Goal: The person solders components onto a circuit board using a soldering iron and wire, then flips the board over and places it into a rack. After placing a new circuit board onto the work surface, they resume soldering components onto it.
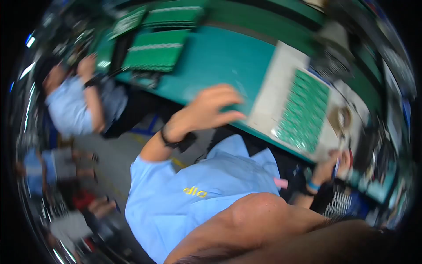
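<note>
My left hand hovers over the near edge of the teal bench top. Its thumb stands apart from the curled fingers, and nothing is between them. A black band circles that wrist. At the right, my right hand, with a blue band at the wrist, is closed around a slender blue-and-white stick-like thing; blur hides its exact kind. Between the hands, a panel of green circuit boards with a shiny surface lies on a white mat. Beyond my right hand is a brownish ring-shaped thing.
Stacked green boards stand at the bench's far left. A co-worker in light blue sits there, hands raised. A grey rounded device stands behind the panel. Dark clutter lines the right end. More people are at the lower left.
</note>
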Available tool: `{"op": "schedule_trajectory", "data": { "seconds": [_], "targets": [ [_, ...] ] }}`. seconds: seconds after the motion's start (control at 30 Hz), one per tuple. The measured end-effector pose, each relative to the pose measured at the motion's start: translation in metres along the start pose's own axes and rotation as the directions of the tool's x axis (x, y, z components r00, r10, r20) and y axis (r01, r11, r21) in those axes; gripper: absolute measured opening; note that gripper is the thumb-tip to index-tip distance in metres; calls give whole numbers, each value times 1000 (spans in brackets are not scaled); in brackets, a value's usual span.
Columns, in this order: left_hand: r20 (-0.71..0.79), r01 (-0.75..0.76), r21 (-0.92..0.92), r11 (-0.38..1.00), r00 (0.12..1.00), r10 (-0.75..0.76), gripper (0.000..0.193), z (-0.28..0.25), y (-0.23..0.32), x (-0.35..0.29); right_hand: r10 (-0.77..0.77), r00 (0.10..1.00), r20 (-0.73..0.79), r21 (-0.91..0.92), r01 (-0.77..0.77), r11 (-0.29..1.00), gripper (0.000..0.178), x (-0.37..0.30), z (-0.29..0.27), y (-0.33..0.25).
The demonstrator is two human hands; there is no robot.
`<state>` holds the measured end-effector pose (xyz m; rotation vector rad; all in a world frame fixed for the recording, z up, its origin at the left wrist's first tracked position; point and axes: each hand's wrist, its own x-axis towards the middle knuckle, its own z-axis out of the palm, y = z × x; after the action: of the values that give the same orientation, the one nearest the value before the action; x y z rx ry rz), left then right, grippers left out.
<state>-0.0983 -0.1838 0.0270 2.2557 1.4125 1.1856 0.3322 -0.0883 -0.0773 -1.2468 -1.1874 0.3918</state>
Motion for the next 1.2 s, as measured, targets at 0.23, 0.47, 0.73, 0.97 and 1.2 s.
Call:
{"op": "schedule_trajectory", "data": {
  "seconds": [0.23,0.47,0.73,0.97,1.2],
  "targets": [
    [-462,351,-40,936,824,-329,28,19,-77,-80,187,981,43,520,-182,835,33,21,27,-7],
    [-605,393,52,918,744,-285,36,36,-79,-59,268,888,374,766,-459,450,58,34,11,-2],
    [-605,350,184,919,777,-175,39,35,-66,-60,340,542,768,617,-769,-168,54,38,1,-7],
    [-582,372,168,913,785,-213,36,31,-69,-59,173,470,865,373,-835,406,44,-24,-1,-97],
    [-469,383,51,922,825,-317,33,16,-64,-74,140,98,985,-30,-707,707,28,-56,74,-166]
  ]
}}
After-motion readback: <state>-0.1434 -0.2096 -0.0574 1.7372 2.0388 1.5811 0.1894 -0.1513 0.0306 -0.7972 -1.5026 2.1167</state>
